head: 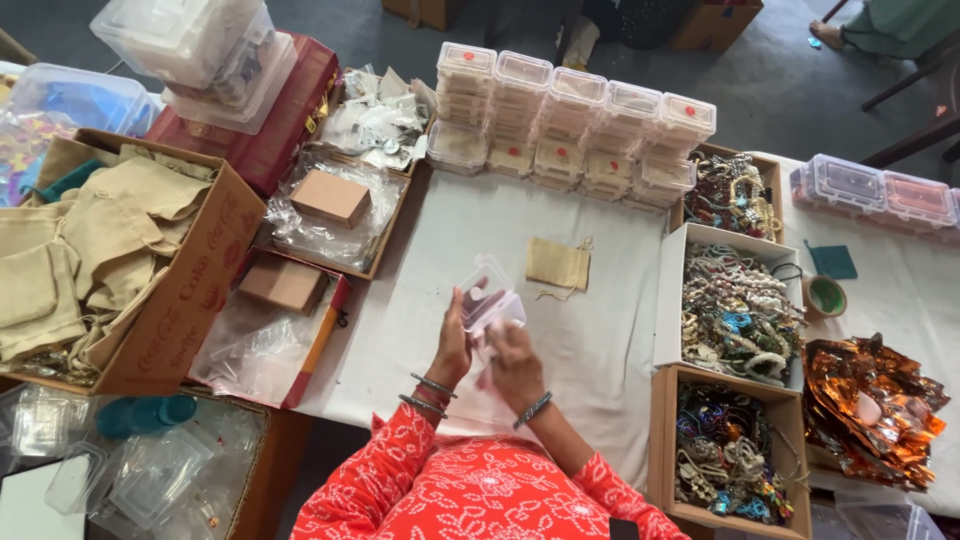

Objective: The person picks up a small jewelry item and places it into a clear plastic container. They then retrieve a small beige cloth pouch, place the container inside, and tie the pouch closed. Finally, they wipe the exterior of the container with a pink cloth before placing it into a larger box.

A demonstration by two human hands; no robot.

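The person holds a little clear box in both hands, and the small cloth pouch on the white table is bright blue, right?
Not quite. The pouch is tan, not blue, as the head view shows. Both hands, left and right, do hold the clear box over the table.

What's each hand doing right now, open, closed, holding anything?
Left hand: closed on the clear plastic box, gripping its left side.
Right hand: also on the clear plastic box, fingers at its lower right edge; exact grip cannot be told.
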